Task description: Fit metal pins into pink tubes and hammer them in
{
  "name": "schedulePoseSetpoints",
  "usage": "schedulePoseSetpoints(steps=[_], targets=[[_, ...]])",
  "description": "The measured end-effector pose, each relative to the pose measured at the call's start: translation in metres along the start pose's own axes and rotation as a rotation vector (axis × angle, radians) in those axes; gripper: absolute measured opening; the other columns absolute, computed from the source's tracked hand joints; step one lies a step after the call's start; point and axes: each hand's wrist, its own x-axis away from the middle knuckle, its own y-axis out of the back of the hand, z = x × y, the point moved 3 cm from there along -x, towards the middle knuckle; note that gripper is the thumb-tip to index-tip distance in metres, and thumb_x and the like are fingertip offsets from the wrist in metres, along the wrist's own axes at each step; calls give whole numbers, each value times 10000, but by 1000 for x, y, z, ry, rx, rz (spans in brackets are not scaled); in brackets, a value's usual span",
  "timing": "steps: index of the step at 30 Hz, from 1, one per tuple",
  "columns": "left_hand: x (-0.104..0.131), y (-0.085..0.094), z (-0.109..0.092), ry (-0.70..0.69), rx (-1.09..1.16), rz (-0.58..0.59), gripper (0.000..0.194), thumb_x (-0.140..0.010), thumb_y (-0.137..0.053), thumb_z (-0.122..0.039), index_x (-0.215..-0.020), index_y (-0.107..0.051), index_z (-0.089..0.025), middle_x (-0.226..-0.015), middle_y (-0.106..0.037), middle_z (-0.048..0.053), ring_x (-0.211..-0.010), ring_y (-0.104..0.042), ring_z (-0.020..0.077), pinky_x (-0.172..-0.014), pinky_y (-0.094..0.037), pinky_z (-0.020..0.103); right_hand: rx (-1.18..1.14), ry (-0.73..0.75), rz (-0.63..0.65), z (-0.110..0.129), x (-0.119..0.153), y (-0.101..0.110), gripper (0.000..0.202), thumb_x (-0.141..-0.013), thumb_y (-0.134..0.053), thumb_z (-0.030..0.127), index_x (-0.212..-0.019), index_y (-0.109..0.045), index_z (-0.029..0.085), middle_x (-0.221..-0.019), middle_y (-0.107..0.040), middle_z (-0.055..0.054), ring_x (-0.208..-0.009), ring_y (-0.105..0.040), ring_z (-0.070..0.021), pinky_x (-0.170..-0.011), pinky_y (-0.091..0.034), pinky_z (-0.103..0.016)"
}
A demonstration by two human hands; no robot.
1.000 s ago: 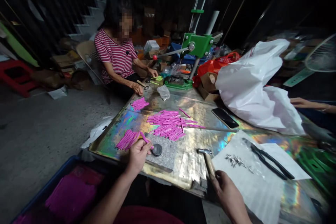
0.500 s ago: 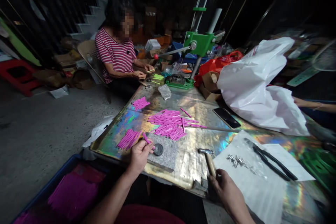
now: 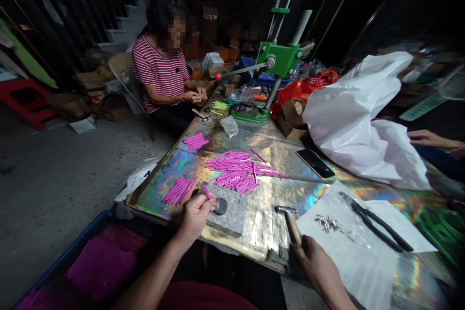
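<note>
Between the thumb and fingers of my left hand (image 3: 196,215) is a short purple stick (image 3: 207,192), held at the left edge of a round dark metal disc (image 3: 220,206). That disc rests on a grey stone block (image 3: 232,217) near the table's front edge. My right hand (image 3: 315,260) grips the wooden handle of a small hammer (image 3: 291,223), its head low over the table. A large heap of purple sticks (image 3: 236,169) lies behind the block. Smaller bunches of purple sticks (image 3: 179,191) sit to the left and farther back.
On white paper (image 3: 348,261) at right are small metal pieces (image 3: 329,223) and black-handled pliers (image 3: 381,225). A phone (image 3: 315,163), a white bag (image 3: 359,116) and a green press (image 3: 279,58) stand beyond. A co-worker (image 3: 163,68) sits at far left; another person's hand (image 3: 428,139) shows at right.
The purple stick in my left hand shows less above the fingers and stands more upright. My right hand keeps the hammer in about the same place. The co-worker's hands have drawn together.
</note>
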Motion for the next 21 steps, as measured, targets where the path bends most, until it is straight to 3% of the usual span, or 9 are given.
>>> schedulePoseSetpoints(steps=[3,5,8,11,16,18,21], targets=[[0,0,-9,-143,-182,92,153,-759,-463,-176,-656,-575,-158,-601,-570,-2,-578,-541,112,-563,-442,203,-321,-28,66,3,-2,12,308,-668,-412,381,-831,-541,154,-750,-650,-80,-730,-596,-240,-633,-435,-296],[-1,-1,-16,-230,-275,148,154,-772,-457,-160,-678,-579,-161,-636,-582,9,-621,-548,119,-591,-432,211,-561,-27,108,12,1,20,243,-681,-444,392,-792,-508,186,-626,-617,-14,-572,-576,-183,-522,-428,-260],[-3,-2,-23,-311,-368,186,160,-772,-455,-136,-663,-569,-162,-616,-567,5,-609,-546,118,-572,-421,208,-856,-19,227,37,14,28,265,-724,-459,471,-811,-422,224,-489,-492,69,-352,-441,-101,-332,-288,-191],[-4,-4,-27,-347,-409,179,190,-761,-447,-116,-609,-550,-162,-572,-548,-1,-562,-535,117,-523,-411,204,-996,49,294,69,31,38,313,-708,-521,496,-843,-400,240,-473,-403,103,-315,-372,-60,-298,-208,-144],[-3,-5,-26,-340,-422,179,211,-762,-438,-102,-578,-519,-164,-559,-527,-7,-545,-517,109,-510,-398,199,-975,278,172,108,48,53,409,-726,-547,428,-1072,-461,226,-614,-546,30,-420,-481,-84,-362,-380,-176],[-3,-5,-25,-341,-435,186,225,-764,-442,-105,-554,-497,-164,-549,-515,-11,-535,-504,105,-506,-391,198,-801,439,119,119,49,59,393,-749,-530,391,-1103,-508,223,-751,-622,-17,-580,-584,-134,-499,-480,-219],[-2,-5,-25,-343,-466,182,243,-763,-446,-108,-528,-479,-163,-531,-499,-15,-517,-489,104,-488,-378,201,-507,695,31,134,50,76,388,-774,-507,321,-1153,-516,241,-950,-655,-36,-879,-602,-183,-720,-489,-236]])
